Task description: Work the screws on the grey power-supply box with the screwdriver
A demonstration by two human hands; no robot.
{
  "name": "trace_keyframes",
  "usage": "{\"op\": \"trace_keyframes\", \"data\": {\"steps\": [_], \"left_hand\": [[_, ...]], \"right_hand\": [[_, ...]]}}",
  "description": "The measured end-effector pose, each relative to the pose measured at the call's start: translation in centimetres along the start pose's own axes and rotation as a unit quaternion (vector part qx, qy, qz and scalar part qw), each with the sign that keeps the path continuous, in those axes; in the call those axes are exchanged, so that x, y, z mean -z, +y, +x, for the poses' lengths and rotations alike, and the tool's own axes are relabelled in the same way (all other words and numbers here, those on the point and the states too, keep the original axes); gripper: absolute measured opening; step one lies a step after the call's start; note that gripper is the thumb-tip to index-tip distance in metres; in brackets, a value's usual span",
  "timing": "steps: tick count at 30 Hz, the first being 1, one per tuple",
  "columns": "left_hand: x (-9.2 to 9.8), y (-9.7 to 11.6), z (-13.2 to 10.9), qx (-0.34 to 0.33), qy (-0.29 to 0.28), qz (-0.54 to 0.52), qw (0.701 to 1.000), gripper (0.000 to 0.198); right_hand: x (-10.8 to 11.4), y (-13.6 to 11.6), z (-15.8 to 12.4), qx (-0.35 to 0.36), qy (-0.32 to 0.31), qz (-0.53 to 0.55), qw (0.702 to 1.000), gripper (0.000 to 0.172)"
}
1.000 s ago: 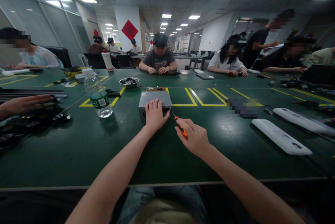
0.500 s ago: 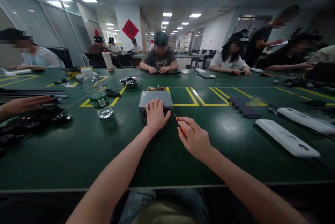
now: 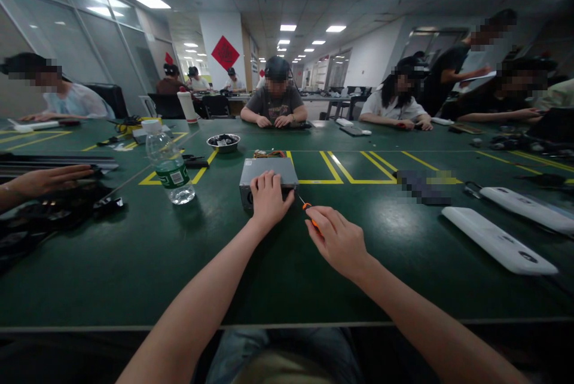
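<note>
A grey metal box (image 3: 269, 167) with coloured wires behind it sits on the green table (image 3: 188, 276). My left hand (image 3: 269, 200) lies over its top and near side, fingers on the top face and thumb toward the right corner. An orange and black screwdriver (image 3: 310, 214) is held in my right hand (image 3: 338, 237), just right of the box. Its thin shaft points up and left at the box's right corner; whether the tip touches is too small to tell.
Left of the box stand a water bottle (image 3: 173, 174) and a metal bowl (image 3: 223, 142). Another person's hand (image 3: 49, 182) rests by black parts at far left. White devices (image 3: 497, 240) lie at right. People sit across the table.
The whole view has shifted slightly, with things a little lower and further right. Both hands keep nearly the same pose at the box.
</note>
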State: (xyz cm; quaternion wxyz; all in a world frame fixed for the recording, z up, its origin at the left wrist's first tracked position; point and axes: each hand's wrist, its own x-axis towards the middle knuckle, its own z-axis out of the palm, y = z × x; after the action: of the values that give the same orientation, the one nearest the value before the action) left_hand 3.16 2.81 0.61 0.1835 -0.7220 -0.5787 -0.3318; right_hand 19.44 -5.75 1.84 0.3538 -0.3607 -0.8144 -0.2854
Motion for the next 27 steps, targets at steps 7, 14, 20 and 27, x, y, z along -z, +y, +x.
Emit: {"op": "trace_keyframes", "data": {"steps": [7,14,20,27], "left_hand": [[0.1,0.1,0.0,0.004,-0.001,0.016,1.000,0.041],[0.1,0.1,0.0,0.008,0.006,0.013,1.000,0.040],[0.1,0.1,0.0,0.001,0.005,0.009,1.000,0.042],[0.9,-2.0,-0.7,-0.070,-0.027,-0.017,0.997,0.054]], "right_hand": [[-0.1,0.2,0.0,-0.019,-0.013,0.021,1.000,0.016],[-0.5,-0.7,-0.2,0.017,-0.056,0.090,0.994,0.018],[-0.5,-0.6,-0.5,0.063,0.041,0.099,0.992,0.009],[-0.9,-0.1,-0.1,0.161,0.054,0.100,0.980,0.007]]}}
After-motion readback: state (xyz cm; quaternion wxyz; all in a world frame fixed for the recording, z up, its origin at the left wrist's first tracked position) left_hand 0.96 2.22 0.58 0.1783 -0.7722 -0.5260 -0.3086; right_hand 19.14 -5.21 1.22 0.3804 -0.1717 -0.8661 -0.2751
